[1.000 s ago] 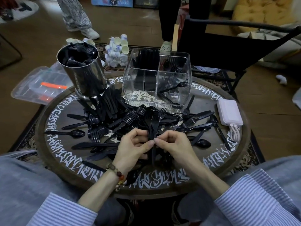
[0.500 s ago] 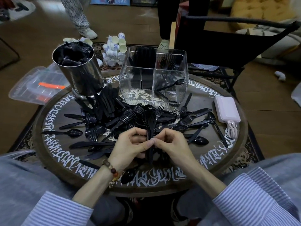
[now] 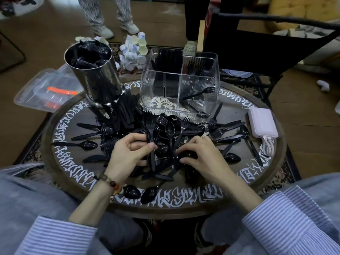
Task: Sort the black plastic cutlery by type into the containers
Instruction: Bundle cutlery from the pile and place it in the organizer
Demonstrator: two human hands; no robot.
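Note:
A heap of black plastic cutlery (image 3: 184, 129), forks, spoons and knives, covers the middle of the round table (image 3: 60, 173). My left hand (image 3: 128, 157) grips a small bundle of forks (image 3: 149, 124), tines pointing away from me. My right hand (image 3: 202, 159) lies just to the right, its fingertips curled onto the handle of a spoon (image 3: 170, 129) in the heap. Behind the heap stands a clear divided container (image 3: 217, 76) with a spoon (image 3: 200, 92) in its right front compartment and dark cutlery in the back ones. A metal cylinder (image 3: 99, 83) at the left back holds black items.
A pale power bank (image 3: 262, 122) with a cable lies at the table's right edge. On the floor are a clear lidded box (image 3: 46, 91) to the left and stacked paper cups (image 3: 134, 50) behind. A black chair (image 3: 257, 43) and people's legs stand beyond.
My hands, which both pinched one bundle, have come apart. The left keeps the forks; the right has moved right and down onto the heap.

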